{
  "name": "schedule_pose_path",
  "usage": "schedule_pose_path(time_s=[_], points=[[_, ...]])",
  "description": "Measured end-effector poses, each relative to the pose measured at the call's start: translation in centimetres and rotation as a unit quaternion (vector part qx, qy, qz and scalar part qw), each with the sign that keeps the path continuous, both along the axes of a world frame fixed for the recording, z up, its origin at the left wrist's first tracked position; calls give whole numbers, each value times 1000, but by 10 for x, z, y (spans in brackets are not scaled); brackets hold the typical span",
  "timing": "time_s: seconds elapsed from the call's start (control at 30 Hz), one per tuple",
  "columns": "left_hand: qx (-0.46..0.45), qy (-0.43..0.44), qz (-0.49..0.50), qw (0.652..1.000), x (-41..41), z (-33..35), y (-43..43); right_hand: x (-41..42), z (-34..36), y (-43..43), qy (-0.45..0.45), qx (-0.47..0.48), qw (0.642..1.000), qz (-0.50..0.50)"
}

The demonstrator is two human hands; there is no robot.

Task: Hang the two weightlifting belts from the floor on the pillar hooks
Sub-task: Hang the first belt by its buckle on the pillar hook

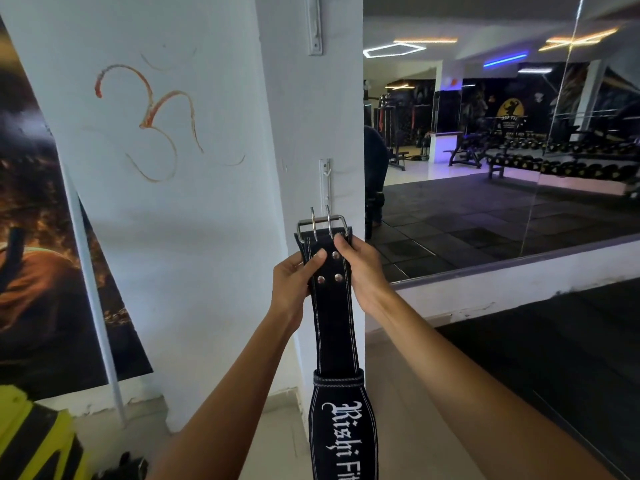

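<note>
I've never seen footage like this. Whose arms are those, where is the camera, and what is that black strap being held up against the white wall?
There is no machine here: a person wears a camera on the head, so you look down their own arms. The left hand and right hand together hold a black weightlifting belt just below its metal buckle. They raise it toward a white hook strip on the pillar. The rest of the belt hangs down. A large mirror on the right reflects the gym.

The belt looks like matt black suede with white stitching; its buckle is shiny metal. The pillar is matt white plaster.
</note>
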State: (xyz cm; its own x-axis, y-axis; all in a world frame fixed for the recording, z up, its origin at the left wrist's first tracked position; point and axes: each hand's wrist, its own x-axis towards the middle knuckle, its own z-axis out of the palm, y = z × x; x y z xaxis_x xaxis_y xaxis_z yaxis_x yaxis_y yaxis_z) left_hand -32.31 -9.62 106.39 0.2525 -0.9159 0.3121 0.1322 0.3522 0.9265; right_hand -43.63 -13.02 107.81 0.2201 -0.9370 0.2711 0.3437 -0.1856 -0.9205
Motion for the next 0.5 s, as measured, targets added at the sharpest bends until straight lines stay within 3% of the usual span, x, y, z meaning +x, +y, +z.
schedule_pose_path(time_s=[0.23, 0.4, 0.5], points=[[131, -34, 11, 991, 4, 45, -7, 6, 7, -2, 13, -7, 1000, -23], [203, -74, -81, 973, 14, 56, -19, 7, 7, -4, 3, 9, 999, -32], [201, -93, -155, 963, 23, 56, -23, 8, 4, -7, -6, 31, 997, -68]])
